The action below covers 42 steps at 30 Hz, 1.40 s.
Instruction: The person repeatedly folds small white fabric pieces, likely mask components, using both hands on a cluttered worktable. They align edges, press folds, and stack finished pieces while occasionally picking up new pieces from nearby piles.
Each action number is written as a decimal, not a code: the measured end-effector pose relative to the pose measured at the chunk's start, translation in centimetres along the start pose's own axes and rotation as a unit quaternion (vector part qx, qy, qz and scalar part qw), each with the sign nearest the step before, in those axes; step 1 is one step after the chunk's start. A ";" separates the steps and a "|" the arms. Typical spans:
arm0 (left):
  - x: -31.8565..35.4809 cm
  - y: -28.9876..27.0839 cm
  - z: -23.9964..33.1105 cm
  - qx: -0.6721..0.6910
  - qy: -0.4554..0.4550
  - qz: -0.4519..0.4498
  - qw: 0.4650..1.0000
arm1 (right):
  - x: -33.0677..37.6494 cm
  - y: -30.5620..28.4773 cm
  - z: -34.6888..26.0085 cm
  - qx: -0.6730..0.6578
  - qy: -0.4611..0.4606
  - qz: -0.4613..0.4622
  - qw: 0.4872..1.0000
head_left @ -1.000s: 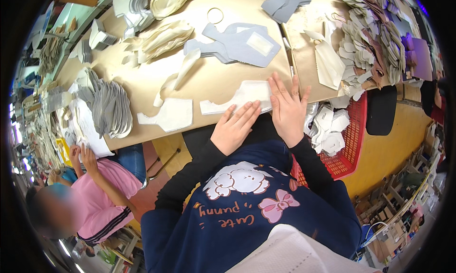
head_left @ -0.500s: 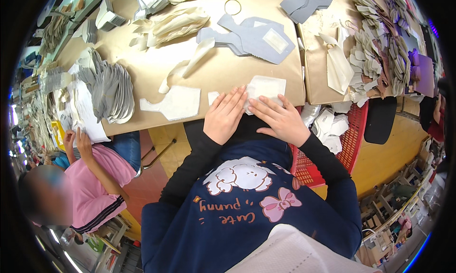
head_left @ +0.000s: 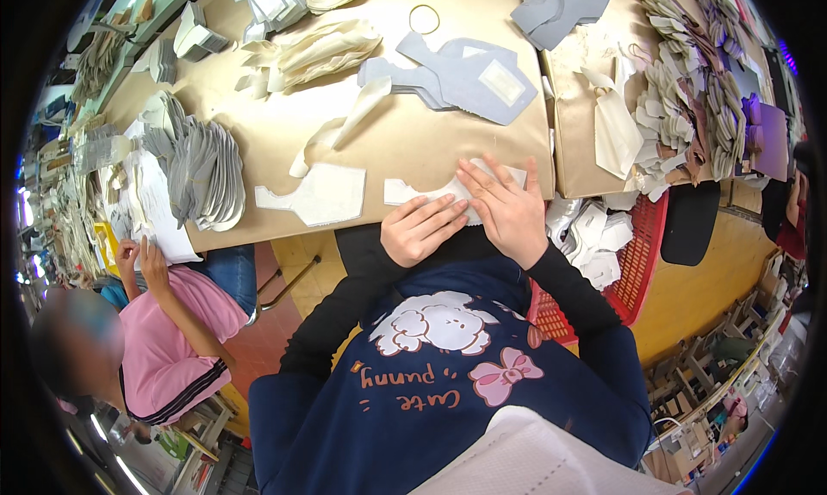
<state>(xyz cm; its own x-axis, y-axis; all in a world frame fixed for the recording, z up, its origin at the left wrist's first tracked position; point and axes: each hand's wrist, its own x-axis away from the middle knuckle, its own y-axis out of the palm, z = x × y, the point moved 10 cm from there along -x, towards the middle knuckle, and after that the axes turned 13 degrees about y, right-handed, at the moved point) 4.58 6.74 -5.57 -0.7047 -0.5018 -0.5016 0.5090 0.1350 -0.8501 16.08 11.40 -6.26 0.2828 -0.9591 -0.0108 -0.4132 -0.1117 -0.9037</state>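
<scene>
I'm watching the left hand [head_left: 416,233] and right hand [head_left: 510,215] resting, fingers outstretched, on the white piece [head_left: 405,192]; uneven pressure could be sliding it off the table [head_left: 267,137].

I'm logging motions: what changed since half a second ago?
The left hand moved toward the near edge of the table, uncovering more of the white piece, which shifted slightly that way. The right hand turned to point forward over its wide end. Both stay on it; the grey pieces lie unmoved.
</scene>
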 end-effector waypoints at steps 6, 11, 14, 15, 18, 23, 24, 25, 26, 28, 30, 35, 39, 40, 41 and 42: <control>0.2 -0.3 0.3 0.014 -0.013 0.082 0.996 | -1.4 -1.3 3.7 0.083 0.092 0.061 0.990; 0.5 -0.2 0.0 0.037 -0.022 0.092 0.995 | 0.1 -2.4 4.0 -0.017 0.039 0.066 0.997; 0.7 -0.2 0.0 0.050 -0.028 0.101 0.993 | 1.8 -1.4 4.9 0.083 0.065 0.015 0.994; 0.8 -0.2 0.0 0.053 -0.031 0.106 0.992 | 2.1 -1.7 5.7 0.123 0.088 0.030 0.988; 1.2 -0.1 0.0 0.069 -0.032 0.119 0.990 | 3.3 -4.2 7.8 -0.015 0.124 0.119 0.985; 1.4 -0.4 -0.2 0.115 -0.025 0.133 0.984 | 5.1 -0.9 3.3 0.031 -0.103 0.018 0.994; 1.1 -0.6 -0.2 0.122 -0.026 0.140 0.982 | 5.0 -0.7 2.8 0.062 -0.120 0.041 0.990; 0.7 -1.0 -0.2 0.125 -0.030 0.148 0.981 | 4.7 -0.7 2.9 0.055 -0.107 0.045 0.992; 0.2 -1.0 -0.1 0.139 -0.029 0.123 0.982 | 4.5 -1.1 2.9 0.051 -0.107 0.054 0.992; -0.6 -2.0 -0.9 0.185 -0.093 0.145 0.968 | 4.0 -2.4 2.8 -0.006 -0.102 0.075 0.992; -1.2 -3.0 -2.5 0.204 -0.172 0.156 0.951 | 4.2 -4.3 1.4 -0.037 -0.168 0.108 0.979; 0.6 -3.7 -6.3 0.335 -0.369 0.068 0.864 | 4.1 -7.1 -2.1 -0.089 -0.263 0.154 0.948; 4.4 -9.0 -9.3 0.289 -0.376 0.081 0.877 | 2.7 -4.6 -5.9 -0.088 -0.333 0.111 0.932; 5.4 -10.8 -10.5 0.220 -0.353 0.062 0.907 | 2.0 -3.9 -6.5 -0.119 -0.321 0.084 0.936; 6.1 -12.1 -11.4 0.154 -0.328 0.045 0.931 | 1.4 -3.2 -7.0 -0.148 -0.312 0.056 0.937; 7.0 -12.8 -12.1 0.056 -0.323 0.002 0.945 | 0.9 -2.7 -7.3 -0.160 -0.299 0.042 0.940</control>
<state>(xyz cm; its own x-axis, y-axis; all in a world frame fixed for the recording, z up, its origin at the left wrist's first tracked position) -12.85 11.87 -0.08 -0.2724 -0.9230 -0.2717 0.5863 0.0647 -0.8075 11.16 8.99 -0.67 0.6342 -0.6606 -0.4016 -0.6679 -0.2064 -0.7151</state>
